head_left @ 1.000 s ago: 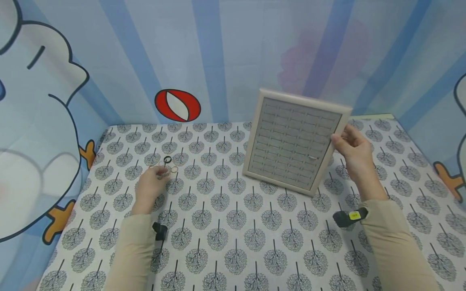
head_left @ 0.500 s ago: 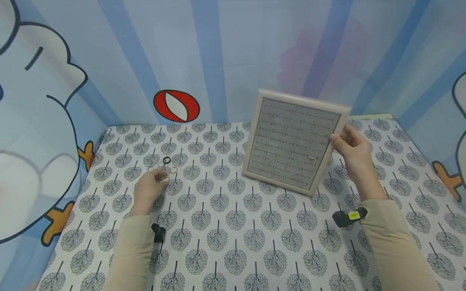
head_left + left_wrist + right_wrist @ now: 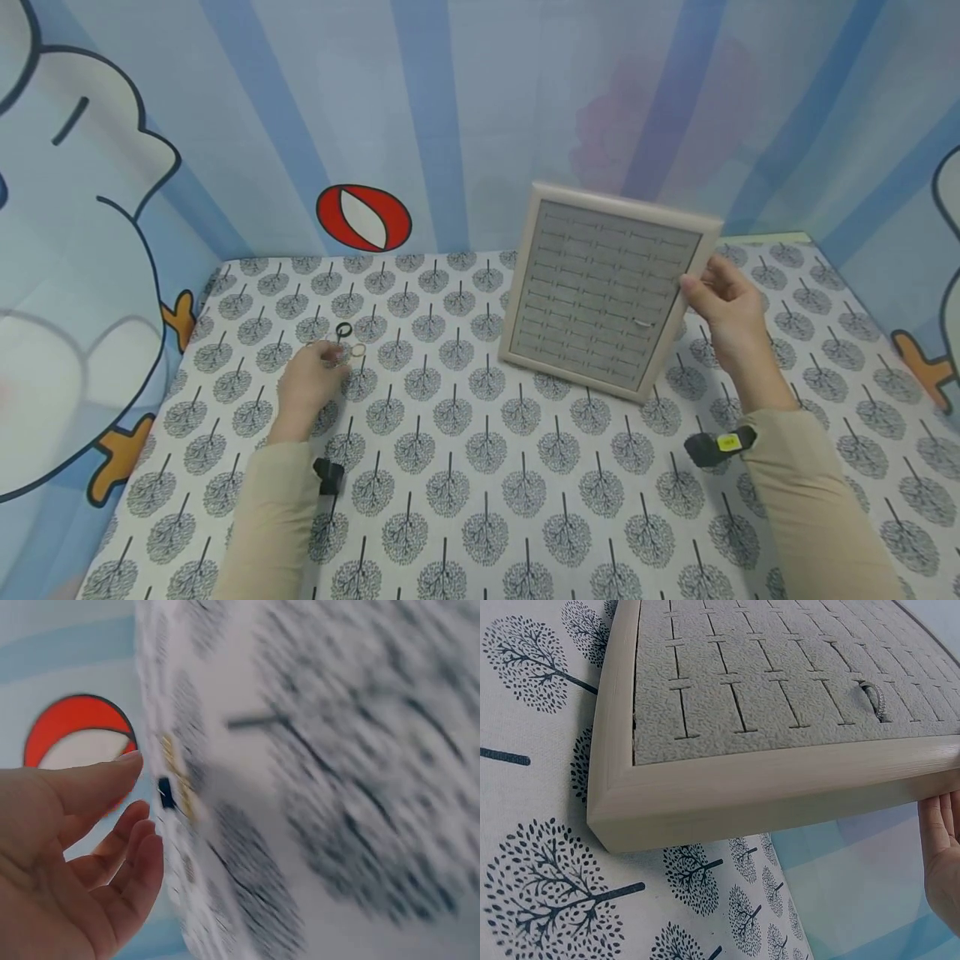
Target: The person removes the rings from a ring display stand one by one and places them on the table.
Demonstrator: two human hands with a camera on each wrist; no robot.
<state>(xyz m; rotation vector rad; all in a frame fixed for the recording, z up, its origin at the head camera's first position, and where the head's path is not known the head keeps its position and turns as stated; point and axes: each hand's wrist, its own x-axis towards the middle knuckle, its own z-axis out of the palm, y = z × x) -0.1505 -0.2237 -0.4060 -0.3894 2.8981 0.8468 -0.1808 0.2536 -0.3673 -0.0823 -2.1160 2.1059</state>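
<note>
My left hand [image 3: 309, 385] hovers at a small group of rings on the cloth. In the left wrist view its thumb and fingers [image 3: 142, 881] are loosely bent and apart, with nothing between them. Just beyond the fingertips lie a black ring [image 3: 344, 330] and a gold-coloured ring [image 3: 358, 351]; other rings by the hand are partly hidden or blurred. On the right, my right hand [image 3: 729, 312] grips the side of a ring display board [image 3: 585, 292], thumb on the front of its pale frame, and holds it tilted up. One silvery ring [image 3: 874, 702] sits in a slot of its grey slotted pad.
A white cloth [image 3: 480, 467] with dark tree prints covers the table. Behind it hangs a blue striped curtain [image 3: 495, 108] with cartoon figures. A black wrist strap [image 3: 716, 448] is on the right wrist, and a black device [image 3: 330, 476] on the left.
My left hand moves slightly over the rings, now covering ones at its left fingertips that showed half a second ago. The right hand and the display board stay in place.
</note>
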